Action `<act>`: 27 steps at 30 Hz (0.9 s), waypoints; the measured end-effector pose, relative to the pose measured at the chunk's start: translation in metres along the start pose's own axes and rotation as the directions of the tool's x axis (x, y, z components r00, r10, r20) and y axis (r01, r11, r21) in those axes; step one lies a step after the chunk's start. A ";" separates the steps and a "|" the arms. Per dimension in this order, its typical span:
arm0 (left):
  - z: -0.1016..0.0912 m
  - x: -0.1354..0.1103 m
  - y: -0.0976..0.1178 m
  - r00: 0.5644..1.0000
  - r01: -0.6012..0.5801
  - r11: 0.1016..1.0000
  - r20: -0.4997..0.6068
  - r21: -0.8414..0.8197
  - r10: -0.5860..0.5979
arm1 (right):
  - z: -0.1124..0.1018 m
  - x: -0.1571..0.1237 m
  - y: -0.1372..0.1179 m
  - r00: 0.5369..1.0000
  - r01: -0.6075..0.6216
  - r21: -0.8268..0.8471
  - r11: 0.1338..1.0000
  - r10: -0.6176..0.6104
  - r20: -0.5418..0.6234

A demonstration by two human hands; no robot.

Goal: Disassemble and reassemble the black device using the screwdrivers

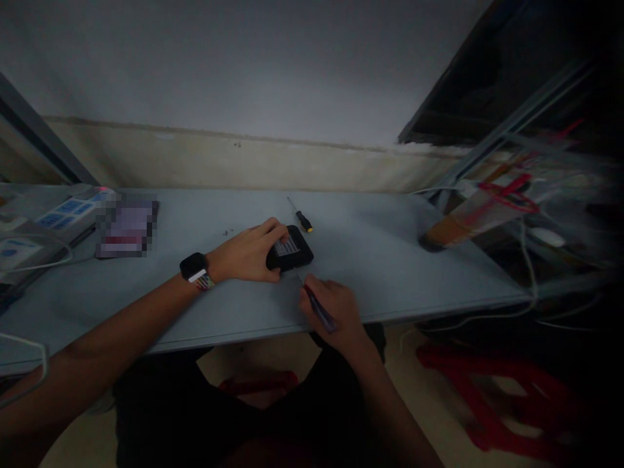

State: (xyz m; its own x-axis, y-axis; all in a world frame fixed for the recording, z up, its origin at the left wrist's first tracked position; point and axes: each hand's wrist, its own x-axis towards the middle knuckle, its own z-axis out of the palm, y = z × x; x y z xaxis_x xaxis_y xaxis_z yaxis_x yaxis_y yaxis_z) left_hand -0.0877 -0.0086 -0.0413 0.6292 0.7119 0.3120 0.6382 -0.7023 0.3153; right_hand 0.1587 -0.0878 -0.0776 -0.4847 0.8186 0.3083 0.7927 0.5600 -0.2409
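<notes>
A small black rectangular device [303, 250] with a printed label on top lies on the grey table. My left hand [253, 250], with a watch on its wrist, grips it from the left side, thumb at the near edge and fingers over the top. In my right hand [336, 309] is a screwdriver [322, 314] with a dark handle, its thin shaft pointing up and left at the device's near edge. Whether the tip touches the device I cannot tell. Behind the device lies a second screwdriver [304, 221] with a black and yellow handle.
Tiny dark bits, perhaps screws [227, 232], lie left of the device. A phone [127, 227] and boxes with a cable [73, 211] sit at the left. A drink cup [458, 224] stands at the right. Red stools [487, 390] are below the table.
</notes>
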 end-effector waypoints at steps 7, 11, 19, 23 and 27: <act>0.000 -0.001 -0.001 0.999 0.032 0.999 0.025 0.017 -0.033 | -0.001 0.000 0.001 0.994 -0.108 0.162 0.981 0.109 0.000; 0.000 -0.001 -0.001 0.999 0.041 0.999 0.016 0.010 -0.041 | 0.002 0.002 0.003 0.993 -0.116 0.197 0.973 0.121 -0.014; 0.000 -0.001 -0.001 0.999 0.035 0.999 0.008 0.010 -0.035 | 0.003 -0.001 0.004 0.988 -0.124 0.224 0.967 0.140 -0.058; 0.002 -0.002 -0.003 1.000 0.030 0.999 0.005 0.013 -0.031 | 0.003 0.000 0.004 0.988 -0.139 0.226 0.964 0.152 -0.038; 0.002 -0.002 -0.003 1.000 0.020 1.000 -0.002 0.019 -0.020 | 0.004 0.000 0.003 0.988 -0.143 0.217 0.966 0.153 -0.030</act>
State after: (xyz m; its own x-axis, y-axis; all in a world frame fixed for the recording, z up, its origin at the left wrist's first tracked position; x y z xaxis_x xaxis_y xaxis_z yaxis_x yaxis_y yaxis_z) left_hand -0.0896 -0.0080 -0.0450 0.6157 0.7256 0.3071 0.6588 -0.6879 0.3046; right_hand 0.1594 -0.0853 -0.0819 -0.3465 0.8904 0.2952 0.7546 0.4515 -0.4761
